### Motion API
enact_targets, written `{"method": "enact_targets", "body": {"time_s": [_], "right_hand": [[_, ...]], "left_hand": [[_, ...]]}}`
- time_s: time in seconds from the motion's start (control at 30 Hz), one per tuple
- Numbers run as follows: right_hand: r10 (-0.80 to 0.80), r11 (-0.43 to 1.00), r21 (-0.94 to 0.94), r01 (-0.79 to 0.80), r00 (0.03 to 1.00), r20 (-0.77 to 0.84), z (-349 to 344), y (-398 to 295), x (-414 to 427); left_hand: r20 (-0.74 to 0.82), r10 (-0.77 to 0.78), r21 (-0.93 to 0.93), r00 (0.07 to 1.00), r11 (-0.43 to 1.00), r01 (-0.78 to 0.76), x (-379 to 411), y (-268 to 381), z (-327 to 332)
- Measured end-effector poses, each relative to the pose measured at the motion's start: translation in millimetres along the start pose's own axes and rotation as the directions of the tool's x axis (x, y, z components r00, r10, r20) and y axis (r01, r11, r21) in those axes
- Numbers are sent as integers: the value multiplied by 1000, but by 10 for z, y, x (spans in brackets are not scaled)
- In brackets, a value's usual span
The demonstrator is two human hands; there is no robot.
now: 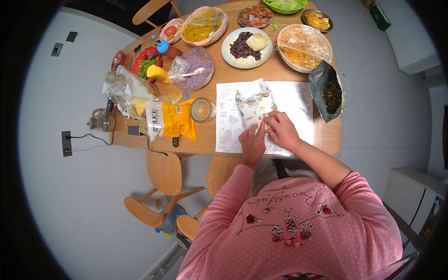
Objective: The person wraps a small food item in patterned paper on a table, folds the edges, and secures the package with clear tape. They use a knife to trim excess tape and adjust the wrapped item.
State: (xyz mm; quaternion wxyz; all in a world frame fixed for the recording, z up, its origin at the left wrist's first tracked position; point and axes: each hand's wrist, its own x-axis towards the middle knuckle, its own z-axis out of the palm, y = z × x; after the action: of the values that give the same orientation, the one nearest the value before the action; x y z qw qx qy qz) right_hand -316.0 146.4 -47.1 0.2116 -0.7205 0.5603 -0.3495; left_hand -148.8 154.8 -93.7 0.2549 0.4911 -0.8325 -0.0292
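Observation:
A printed paper wrap point(254, 108) with small coloured cartoon figures lies folded on a larger white printed sheet point(297, 105) at the table's front edge. The wrap's far end stands loose with raised corners; what it holds is hidden. My left hand point(252, 143) presses on its near end, index finger extended. My right hand point(281, 130) has its fingertips on the wrap's near right side, touching or almost touching the left fingertip. Just left of the sheet rests a roll of clear tape point(202, 109). Beyond the sheet is a plate point(231, 63) with dark purple rice and a pale folded piece of food.
An orange and white food bag point(171, 120), a bowl of purple mash point(197, 68) and a yellow bottle point(158, 73) stand left. An open foil bag of dark flakes point(325, 92) overlaps the right edge. Film-covered bowls, including one of orange shreds point(302, 52), line the far side.

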Motion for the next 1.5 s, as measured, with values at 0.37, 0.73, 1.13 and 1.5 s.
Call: {"method": "enact_targets", "body": {"time_s": [0.37,0.73,1.13,1.5], "right_hand": [[-138,980,-147,133,990,-23,20,116,-70],[-260,875,-386,291,957,133,20,129,-151],[-266,846,-434,308,951,158,26,194,-113],[24,997,-70,-23,1000,14,11,241,-16]], "left_hand": [[36,-46,-22,998,999,47,39,54,-30],[124,-84,-91,989,991,96,104,26,-118],[-42,-174,-280,984,947,155,71,-10,-25],[-54,-215,-298,975,936,190,199,46,-111]]}}
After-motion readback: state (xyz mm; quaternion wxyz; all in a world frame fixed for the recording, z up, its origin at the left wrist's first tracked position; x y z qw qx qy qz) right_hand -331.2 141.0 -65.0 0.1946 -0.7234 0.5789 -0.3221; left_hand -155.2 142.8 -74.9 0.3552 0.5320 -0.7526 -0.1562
